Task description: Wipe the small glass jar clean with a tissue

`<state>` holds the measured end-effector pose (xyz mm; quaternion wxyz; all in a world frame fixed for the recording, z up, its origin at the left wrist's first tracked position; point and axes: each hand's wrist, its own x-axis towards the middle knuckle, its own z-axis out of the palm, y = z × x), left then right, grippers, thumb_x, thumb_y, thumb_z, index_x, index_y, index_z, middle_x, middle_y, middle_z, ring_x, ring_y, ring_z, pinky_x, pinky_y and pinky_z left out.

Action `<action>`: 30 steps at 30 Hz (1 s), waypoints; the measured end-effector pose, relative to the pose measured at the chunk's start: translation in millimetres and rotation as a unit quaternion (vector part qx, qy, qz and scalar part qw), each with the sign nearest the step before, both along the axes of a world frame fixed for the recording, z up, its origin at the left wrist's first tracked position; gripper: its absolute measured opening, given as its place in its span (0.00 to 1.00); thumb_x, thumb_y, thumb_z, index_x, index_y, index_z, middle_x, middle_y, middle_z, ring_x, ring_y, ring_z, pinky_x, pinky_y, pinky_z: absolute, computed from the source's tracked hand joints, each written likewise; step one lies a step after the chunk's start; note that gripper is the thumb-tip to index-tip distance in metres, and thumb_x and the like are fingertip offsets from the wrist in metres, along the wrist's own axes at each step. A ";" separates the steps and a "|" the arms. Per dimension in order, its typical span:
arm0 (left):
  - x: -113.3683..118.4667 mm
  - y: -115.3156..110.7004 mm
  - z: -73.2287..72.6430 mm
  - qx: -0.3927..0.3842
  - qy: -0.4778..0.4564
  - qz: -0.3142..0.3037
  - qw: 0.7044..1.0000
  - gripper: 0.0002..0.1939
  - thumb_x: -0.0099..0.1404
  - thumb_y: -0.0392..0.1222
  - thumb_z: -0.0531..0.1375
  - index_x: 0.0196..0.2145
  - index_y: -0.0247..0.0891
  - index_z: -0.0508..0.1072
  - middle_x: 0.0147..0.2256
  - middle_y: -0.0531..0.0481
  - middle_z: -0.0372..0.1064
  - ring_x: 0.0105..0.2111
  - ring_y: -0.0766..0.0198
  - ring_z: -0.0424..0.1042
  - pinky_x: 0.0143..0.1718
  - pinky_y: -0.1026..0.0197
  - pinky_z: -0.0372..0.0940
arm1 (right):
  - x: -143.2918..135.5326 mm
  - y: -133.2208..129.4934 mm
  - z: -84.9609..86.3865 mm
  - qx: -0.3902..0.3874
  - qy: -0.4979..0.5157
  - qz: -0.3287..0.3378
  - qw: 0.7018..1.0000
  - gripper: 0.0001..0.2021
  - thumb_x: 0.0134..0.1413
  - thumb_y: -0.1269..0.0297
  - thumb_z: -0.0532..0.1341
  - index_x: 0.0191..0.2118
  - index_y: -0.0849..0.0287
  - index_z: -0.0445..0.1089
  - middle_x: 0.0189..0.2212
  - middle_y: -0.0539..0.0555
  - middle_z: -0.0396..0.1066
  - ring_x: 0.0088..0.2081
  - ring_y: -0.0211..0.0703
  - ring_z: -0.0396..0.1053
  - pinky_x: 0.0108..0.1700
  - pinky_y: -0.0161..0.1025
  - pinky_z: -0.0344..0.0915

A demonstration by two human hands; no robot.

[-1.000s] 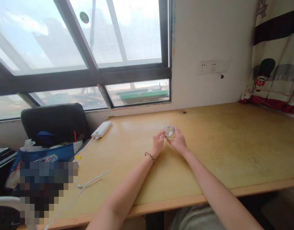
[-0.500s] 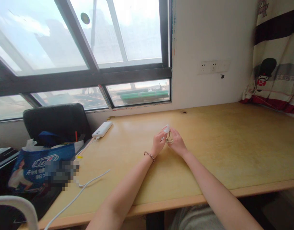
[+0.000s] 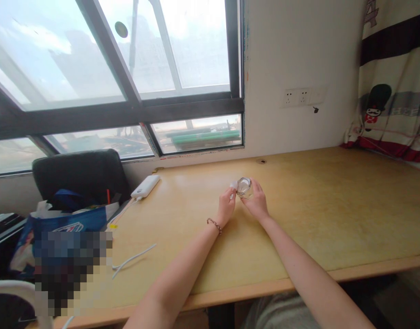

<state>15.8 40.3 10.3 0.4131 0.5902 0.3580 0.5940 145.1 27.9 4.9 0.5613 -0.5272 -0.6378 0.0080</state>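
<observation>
The right hand [image 3: 256,203] holds a small clear jar [image 3: 244,187] above the table [image 3: 333,210] — contents unclear; the left hand [image 3: 226,205] pinches its edge. Half a second earlier, the jar was hardly visible.

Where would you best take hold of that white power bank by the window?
Probably across its two long sides, from above. The power bank lies flat on the desk, a slim slab, its top free. A white cable leaves its near end, so keep away from that end.

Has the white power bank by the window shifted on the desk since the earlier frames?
No. The white power bank lies at the same spot on the desk, just below the window frame's corner.
</observation>
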 end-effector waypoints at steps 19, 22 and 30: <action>12.7 -25.8 21.0 0.100 0.028 -0.067 0.992 0.13 0.58 0.42 0.54 0.41 0.42 0.70 0.51 0.48 0.60 0.55 0.59 0.52 0.58 0.53 0.44 | 10.6 5.0 0.3 -0.010 0.091 -0.055 0.994 0.37 0.30 0.58 0.66 0.51 0.62 0.56 0.46 0.62 0.63 0.47 0.52 0.61 0.48 0.48 0.58; 12.2 -27.0 19.8 0.151 0.074 -0.078 0.983 0.14 0.59 0.40 0.53 0.44 0.42 0.68 0.52 0.47 0.58 0.56 0.59 0.51 0.58 0.52 0.45 | 10.4 4.5 0.1 -0.005 0.093 -0.044 0.995 0.36 0.32 0.59 0.65 0.52 0.62 0.55 0.47 0.62 0.62 0.48 0.52 0.61 0.49 0.48 0.58; 12.3 -28.2 14.9 0.286 0.208 -0.114 0.928 0.21 0.61 0.36 0.48 0.53 0.40 0.59 0.55 0.44 0.54 0.56 0.58 0.49 0.57 0.49 0.45 | 8.0 -1.5 2.9 -0.006 0.047 -0.006 0.999 0.28 0.43 0.69 0.57 0.53 0.60 0.53 0.50 0.60 0.60 0.50 0.47 0.59 0.52 0.45 0.56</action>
